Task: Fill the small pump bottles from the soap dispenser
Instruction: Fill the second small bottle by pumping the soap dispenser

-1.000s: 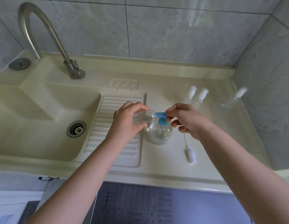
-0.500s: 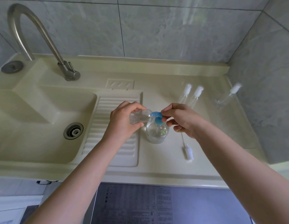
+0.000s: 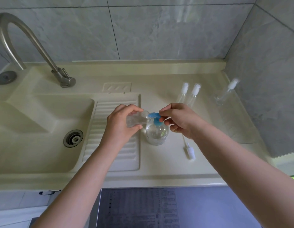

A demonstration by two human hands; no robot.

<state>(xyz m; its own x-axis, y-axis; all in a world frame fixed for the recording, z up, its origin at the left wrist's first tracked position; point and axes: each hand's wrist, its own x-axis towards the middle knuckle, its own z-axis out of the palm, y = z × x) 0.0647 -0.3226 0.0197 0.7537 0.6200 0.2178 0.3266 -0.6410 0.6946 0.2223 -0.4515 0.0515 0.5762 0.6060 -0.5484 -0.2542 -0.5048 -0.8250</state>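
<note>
Little has moved since the earlier frames: both hands keep their places at the soap dispenser (image 3: 156, 134), and only the camera has drifted slightly. The left hand (image 3: 122, 124) grips a small clear bottle (image 3: 137, 119), tipped on its side with its mouth against the tip of the blue pump head (image 3: 154, 117). The right hand (image 3: 179, 120) pinches that pump head from the 3 o'clock side, fingers curled. The dispenser, clear and round, stands upright on the cream desk (image 3: 159, 168) just beside the ribbed drainboard (image 3: 116, 145). A loose white pump with its tube (image 3: 189, 149) lies on the desk at 4 o'clock from the dispenser. Two small pump bottles (image 3: 189, 94) lie side by side at 1 o'clock, partly hidden by the right hand, and a third bottle (image 3: 226, 93) rests farther toward 2 o'clock, near the wall. The sink basin (image 3: 36, 129) and a curved metal tap (image 3: 44, 51) sit off at 9 to 10 o'clock.
</note>
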